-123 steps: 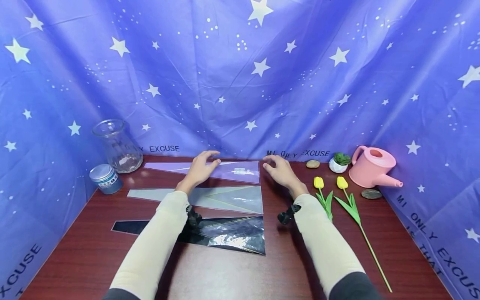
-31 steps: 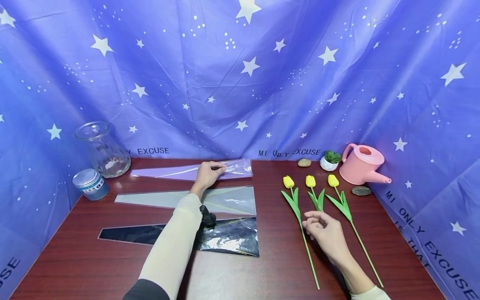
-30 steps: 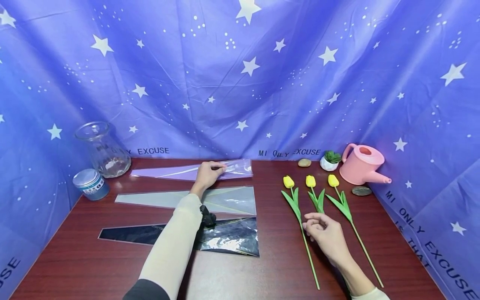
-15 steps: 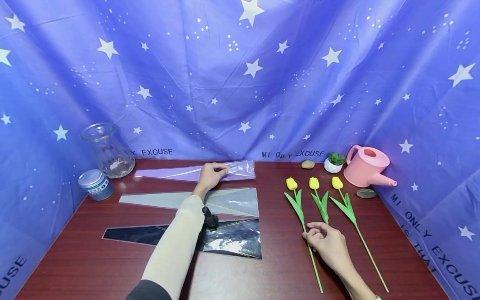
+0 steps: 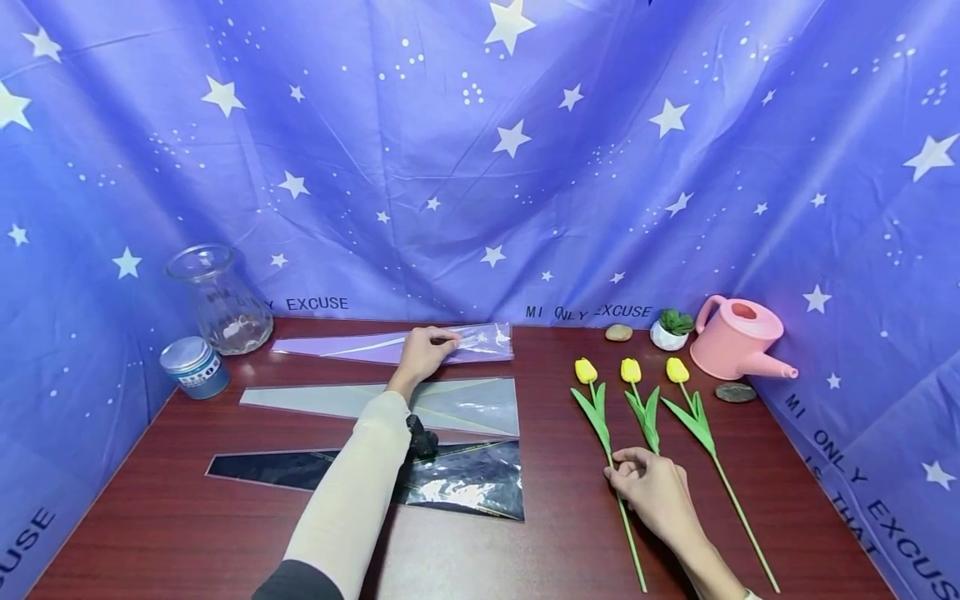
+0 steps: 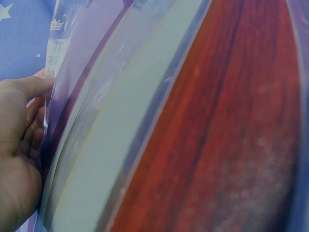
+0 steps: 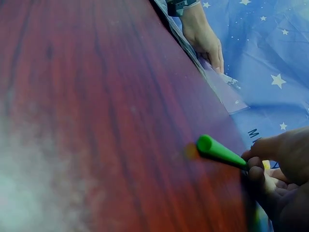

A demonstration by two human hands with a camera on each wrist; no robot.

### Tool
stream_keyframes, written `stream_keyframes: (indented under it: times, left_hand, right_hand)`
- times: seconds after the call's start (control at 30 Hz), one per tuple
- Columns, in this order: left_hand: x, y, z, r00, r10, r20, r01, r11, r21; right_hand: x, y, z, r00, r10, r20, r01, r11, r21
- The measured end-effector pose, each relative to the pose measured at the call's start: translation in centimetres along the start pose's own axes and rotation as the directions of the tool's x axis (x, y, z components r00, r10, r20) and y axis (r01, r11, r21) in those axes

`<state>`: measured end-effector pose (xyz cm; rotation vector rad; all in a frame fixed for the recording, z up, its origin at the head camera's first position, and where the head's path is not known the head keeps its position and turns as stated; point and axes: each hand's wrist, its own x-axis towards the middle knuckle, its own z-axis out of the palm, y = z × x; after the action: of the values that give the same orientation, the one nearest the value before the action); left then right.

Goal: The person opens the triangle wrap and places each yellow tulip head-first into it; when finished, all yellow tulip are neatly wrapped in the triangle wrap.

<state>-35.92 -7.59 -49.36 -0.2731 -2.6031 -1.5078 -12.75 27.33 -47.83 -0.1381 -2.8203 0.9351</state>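
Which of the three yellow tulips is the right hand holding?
The leftmost tulip, nearest the wrapping sleeves. The right hand pinches its stem; the other two lie untouched beside it.

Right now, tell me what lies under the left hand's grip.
Under the left hand lies the purple cellophane sleeve, flat on the table, its clear mouth pinched. The strip beneath the palm is covered; whether anything is inside cannot be seen.

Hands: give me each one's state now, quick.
Left hand: pinching the purple sleeve on the table.
Right hand: fingers curled round the leftmost tulip stem.
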Motion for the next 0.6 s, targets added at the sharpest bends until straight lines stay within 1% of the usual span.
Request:
stream_keyframes:
  times: [0.17,0.37,0.47,0.6]
  left_hand:
    - [0.01,0.17,-0.07,1.000,-0.001,0.006,0.001,1.000,0.001]
    - [0.02,0.01,-0.05,1.000,-0.011,0.008,0.011,1.000,0.008]
    - [-0.03,-0.09,-0.02,1.000,-0.013,0.009,0.012,1.000,0.012]
    - [-0.11,-0.09,0.03,1.000,-0.014,0.009,0.014,1.000,0.008]
  right_hand:
    - [0.31,-0.24,-0.04,1.000,-0.005,0.000,0.005,1.000,-0.016]
    - [0.68,-0.39,0.06,1.000,0.015,-0.009,-0.015,0.999,-0.035]
    - [0.71,-0.43,0.15,1.000,0.011,-0.026,-0.011,1.000,-0.012]
    - [0.85,-0.61,0.23,0.996,-0.001,-0.088,0.006,0.998,0.058]
